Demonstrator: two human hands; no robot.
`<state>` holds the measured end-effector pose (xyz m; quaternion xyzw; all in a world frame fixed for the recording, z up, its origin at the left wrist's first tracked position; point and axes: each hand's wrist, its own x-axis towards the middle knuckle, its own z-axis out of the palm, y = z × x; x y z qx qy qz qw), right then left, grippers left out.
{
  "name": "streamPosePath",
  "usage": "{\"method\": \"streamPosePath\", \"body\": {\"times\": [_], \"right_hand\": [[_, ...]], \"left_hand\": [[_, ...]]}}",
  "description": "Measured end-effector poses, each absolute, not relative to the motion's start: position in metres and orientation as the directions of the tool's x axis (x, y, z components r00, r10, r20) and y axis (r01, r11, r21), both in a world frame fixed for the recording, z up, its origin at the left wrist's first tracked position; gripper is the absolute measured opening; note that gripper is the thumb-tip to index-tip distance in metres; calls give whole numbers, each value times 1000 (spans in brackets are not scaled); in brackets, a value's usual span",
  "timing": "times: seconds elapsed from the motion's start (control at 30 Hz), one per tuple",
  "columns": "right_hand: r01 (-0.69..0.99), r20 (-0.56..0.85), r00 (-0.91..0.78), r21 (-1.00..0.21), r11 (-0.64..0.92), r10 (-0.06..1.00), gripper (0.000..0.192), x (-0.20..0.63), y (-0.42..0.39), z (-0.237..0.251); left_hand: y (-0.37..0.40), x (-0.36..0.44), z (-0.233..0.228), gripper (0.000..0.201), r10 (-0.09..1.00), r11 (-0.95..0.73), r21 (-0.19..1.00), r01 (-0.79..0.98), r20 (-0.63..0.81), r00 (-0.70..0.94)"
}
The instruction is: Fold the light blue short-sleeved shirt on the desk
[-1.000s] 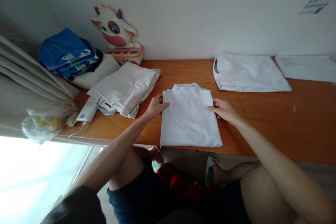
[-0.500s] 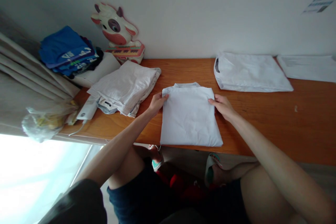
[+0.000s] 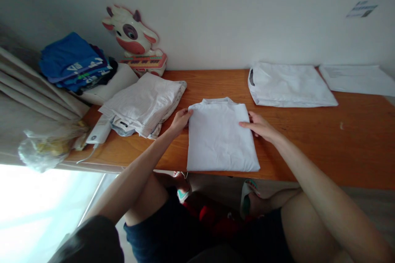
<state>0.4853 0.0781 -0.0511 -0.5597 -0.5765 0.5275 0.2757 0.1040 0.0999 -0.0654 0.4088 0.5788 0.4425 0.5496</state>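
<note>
A folded white shirt lies flat in front of me, its collar end toward the wall and its lower edge at the table's front edge. My left hand pinches the upper left side of the shirt, thumb on top and the other fingers partly hidden at the edge. On the opposite side, my right hand grips the upper right edge with its thumb resting on the cloth; some fingertips are tucked out of sight.
Left of the shirt lies a stack of folded pale clothes, with a white corded device and a plastic bag beside it. Blue clothes and a cow toy keyboard stand behind. Another folded white garment and white papers lie at back right.
My right thumb has slid a little inward over the shirt, and its fingers have shifted at the edge. The left hand keeps its hold. The view has shifted slightly.
</note>
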Motion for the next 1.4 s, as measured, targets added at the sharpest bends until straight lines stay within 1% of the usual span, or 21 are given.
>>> {"method": "streamPosePath", "body": {"times": [0.07,0.17,0.23,0.3,0.33,0.4,0.43,0.5,0.57,0.63,0.7,0.77,0.83,0.87,0.93,1.0,1.13,1.23,1.4], "right_hand": [[352,-293,-283,-917,-185,913,67,492,77,-51],[323,-274,-267,-929,-182,924,74,496,76,-55],[283,-238,-218,-944,-172,947,85,493,77,-59],[252,-182,-183,-959,-133,966,93,490,79,-62],[245,-147,-182,-964,-99,972,92,489,81,-64],[243,-54,-195,-970,-6,979,80,487,84,-67],[246,-6,-196,-968,43,981,73,486,85,-68],[267,57,-183,-958,106,981,61,486,87,-70],[285,68,-165,-952,113,984,57,485,88,-71],[299,70,-160,-947,116,985,58,485,89,-71],[333,93,-172,-931,147,981,53,486,89,-72],[386,107,-183,-906,171,977,43,489,89,-73],[430,69,-174,-892,139,982,42,491,89,-76],[439,40,-163,-892,109,986,45,492,90,-77],[428,-11,-145,-902,52,989,60,492,90,-79],[385,-20,-147,-922,39,989,73,489,89,-79],[313,-17,-192,-949,45,981,89,486,88,-76],[321,-24,-247,-945,58,969,97,490,88,-79],[396,18,-305,-907,144,952,101,501,92,-92]], "left_hand": [[98,103,-63,48,963,265,964,15,-263,-62],[97,103,-62,56,965,238,970,-55,-242,-98],[99,103,-64,52,964,206,975,-85,-217,-150],[100,104,-67,41,970,165,985,-57,-173,-172],[101,104,-68,35,975,149,988,-30,-151,-164],[101,105,-70,26,982,142,990,9,-140,-127],[101,105,-70,26,983,149,989,11,-147,-110],[99,106,-69,38,986,142,990,-11,-142,-85],[98,107,-66,52,993,102,994,-33,-103,-63],[97,110,-64,57,996,65,997,-36,-67,-54],[97,110,-63,54,996,60,998,-32,-62,-67],[98,108,-61,48,991,86,996,-32,-89,-100],[98,102,-60,44,984,131,991,-26,-133,-114],[98,98,-60,43,982,159,987,-16,-160,-102],[97,92,-59,39,979,198,980,23,-196,-46],[94,89,-58,38,980,198,978,70,-199,3],[91,96,-58,53,993,119,985,123,-121,11],[91,104,-59,55,997,79,989,125,-79,-3],[90,106,-62,59,996,88,987,135,-88,-11]]}}
